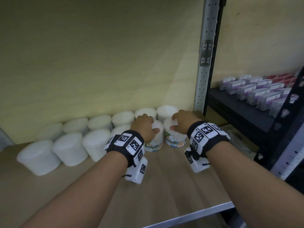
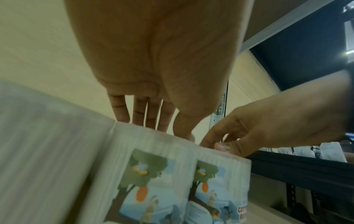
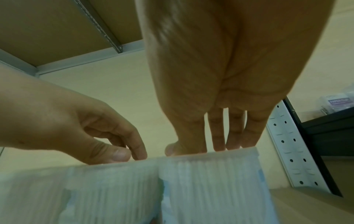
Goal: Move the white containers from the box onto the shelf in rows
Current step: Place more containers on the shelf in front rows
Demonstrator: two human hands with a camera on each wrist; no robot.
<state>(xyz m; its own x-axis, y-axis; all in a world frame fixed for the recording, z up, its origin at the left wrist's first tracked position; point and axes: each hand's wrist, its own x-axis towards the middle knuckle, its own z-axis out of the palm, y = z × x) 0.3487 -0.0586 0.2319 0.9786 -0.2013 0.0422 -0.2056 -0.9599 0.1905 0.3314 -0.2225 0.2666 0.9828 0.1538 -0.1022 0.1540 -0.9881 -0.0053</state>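
Two white containers with cartoon labels stand side by side on the wooden shelf (image 1: 164,186), at the right end of the front row. My left hand (image 1: 144,125) grips the left container (image 1: 155,142) from above, fingers over the far rim and thumb on the lid. My right hand (image 1: 182,120) holds the right container (image 1: 176,139) the same way. The left wrist view shows my left hand (image 2: 168,131) on its container (image 2: 153,166); the right wrist view shows my right hand (image 3: 201,148) on its container (image 3: 210,181). The box is out of view.
Plain white containers fill a back row (image 1: 98,122) along the wall and a front row (image 1: 69,148) to the left. A perforated metal upright (image 1: 204,63) bounds the shelf on the right. Beyond it, a black shelf carries purple packs (image 1: 256,91).
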